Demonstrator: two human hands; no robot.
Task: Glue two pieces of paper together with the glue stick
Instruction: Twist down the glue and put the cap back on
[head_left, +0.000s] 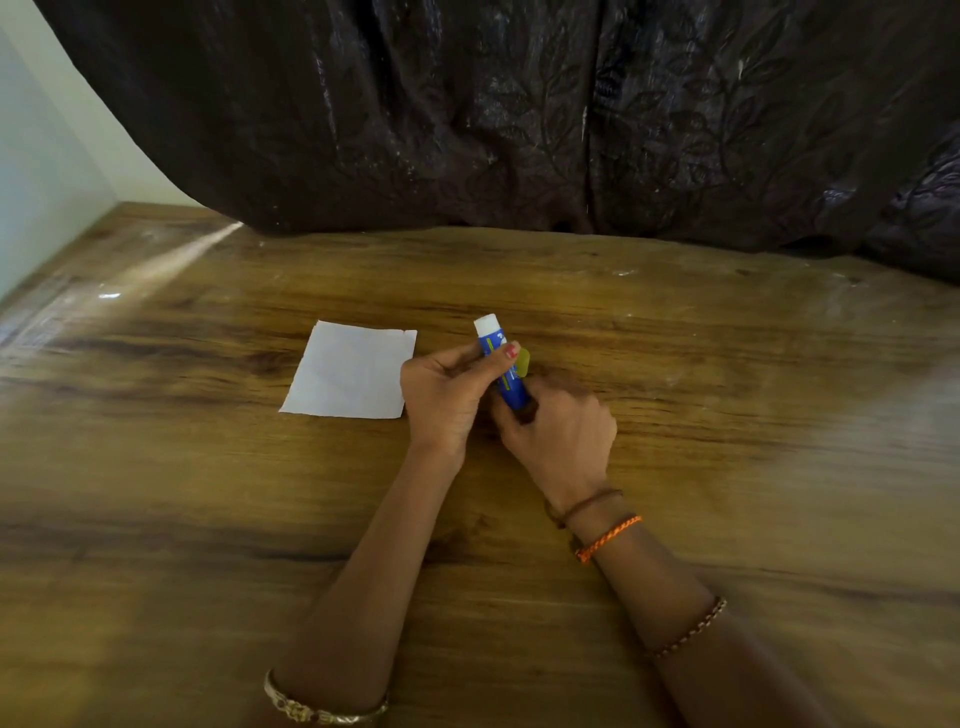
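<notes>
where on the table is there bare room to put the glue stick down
Bare wood lies right of the right hand, between the paper and the curtain, and left of the paper. It is crowded where both hands hold the glue stick, with the left hand beside the paper.

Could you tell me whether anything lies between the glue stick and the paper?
Nothing visible does. The glue stick, uncapped and held in both hands, sits just right of the paper; only the left hand holding it is between them, over bare table.

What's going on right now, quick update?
Both hands on glue stick: left hand around barrel, right hand at base. Cap off, white tip up. Paper flat beside left hand. Nothing blocking.
</notes>
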